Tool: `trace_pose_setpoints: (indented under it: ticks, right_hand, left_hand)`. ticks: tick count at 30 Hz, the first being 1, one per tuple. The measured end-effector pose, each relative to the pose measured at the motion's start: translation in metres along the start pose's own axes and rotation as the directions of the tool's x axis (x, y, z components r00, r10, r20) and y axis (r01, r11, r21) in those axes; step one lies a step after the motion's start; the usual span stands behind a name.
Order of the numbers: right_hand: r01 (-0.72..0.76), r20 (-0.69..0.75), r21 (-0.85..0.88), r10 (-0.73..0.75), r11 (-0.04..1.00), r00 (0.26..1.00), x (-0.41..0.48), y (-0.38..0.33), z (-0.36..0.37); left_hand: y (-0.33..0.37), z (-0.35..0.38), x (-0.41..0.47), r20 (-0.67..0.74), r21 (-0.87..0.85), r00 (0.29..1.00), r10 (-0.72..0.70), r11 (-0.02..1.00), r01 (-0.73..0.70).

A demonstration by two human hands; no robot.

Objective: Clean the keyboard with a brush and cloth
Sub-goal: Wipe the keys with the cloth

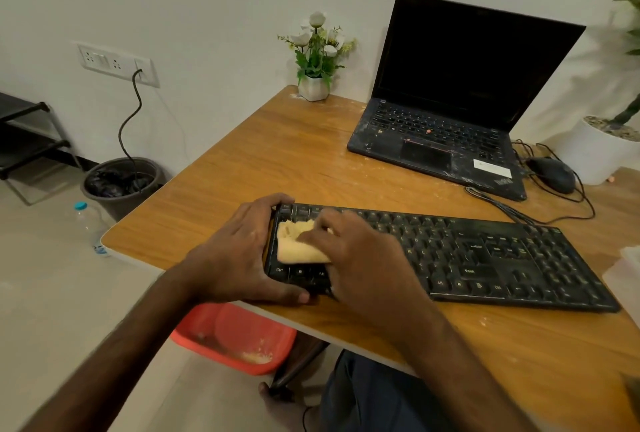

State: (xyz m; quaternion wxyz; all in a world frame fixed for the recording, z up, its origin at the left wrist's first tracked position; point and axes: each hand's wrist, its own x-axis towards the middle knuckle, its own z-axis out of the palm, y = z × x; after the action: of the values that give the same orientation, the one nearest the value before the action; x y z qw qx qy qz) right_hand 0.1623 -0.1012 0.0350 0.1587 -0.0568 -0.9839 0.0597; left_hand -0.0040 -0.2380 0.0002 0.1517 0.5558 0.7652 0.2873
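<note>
A black keyboard (485,258) lies across the wooden table (277,154) near its front edge. My left hand (239,251) grips the keyboard's left end, fingers over the far edge and thumb along the near edge. A folded yellow cloth (294,244) sits on the left keys. My right hand (360,258) holds the cloth against the keys, its fingers curled over the cloth's right side. No brush is in view.
A dusty open laptop (443,140) stands behind the keyboard, a black mouse (550,173) and its cable to the right. A small flower pot (314,85) sits at the far corner. On the floor: red basin (242,338), bin (121,182), water bottle (90,227).
</note>
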Motion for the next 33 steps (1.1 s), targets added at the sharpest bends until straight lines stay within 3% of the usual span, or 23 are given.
trace_pose_setpoints:
  ticks: [5,7,11,14,21,26,29,33]
  right_hand:
    - [-0.278,-0.101,-0.175,0.263,0.945,0.959,0.008,0.042,-0.018]
    - [-0.318,-0.098,-0.153,0.306,0.936,0.947,0.005,0.046,-0.021]
    - [-0.156,-0.033,-0.007,0.156,0.988,0.987,0.001,0.005,-0.011]
    - [-0.053,-0.034,-0.038,0.052,0.998,0.998,0.003,-0.005,0.002]
    - [-0.368,-0.144,-0.138,0.349,0.92,0.926,0.014,0.041,-0.014]
    - [-0.192,-0.047,-0.084,0.189,0.978,0.981,0.008,-0.017,0.001]
    - [-0.149,-0.032,-0.101,0.147,0.984,0.989,0.008,-0.011,0.003]
    - [-0.235,-0.075,-0.123,0.227,0.964,0.971,0.02,0.014,-0.006]
  left_hand:
    - [0.0,-0.004,0.0,0.046,0.072,0.999,0.006,0.997,-0.009]
    - [-0.001,-0.008,0.002,0.087,0.048,0.996,0.008,0.999,-0.012]
    - [0.0,-0.008,0.002,0.085,0.041,0.996,0.016,0.999,-0.02]
    - [0.002,-0.008,0.001,0.07,0.044,0.997,0.023,0.999,-0.026]
    - [0.007,-0.01,0.0,0.088,0.012,0.996,0.005,1.0,-0.006]
    - [0.008,-0.01,0.0,0.084,-0.006,0.996,0.013,1.0,-0.013]
    - [0.01,-0.01,0.0,0.078,-0.011,0.997,0.003,1.0,-0.002]
    - [0.011,-0.01,-0.001,0.081,-0.011,0.997,-0.013,1.0,0.014]
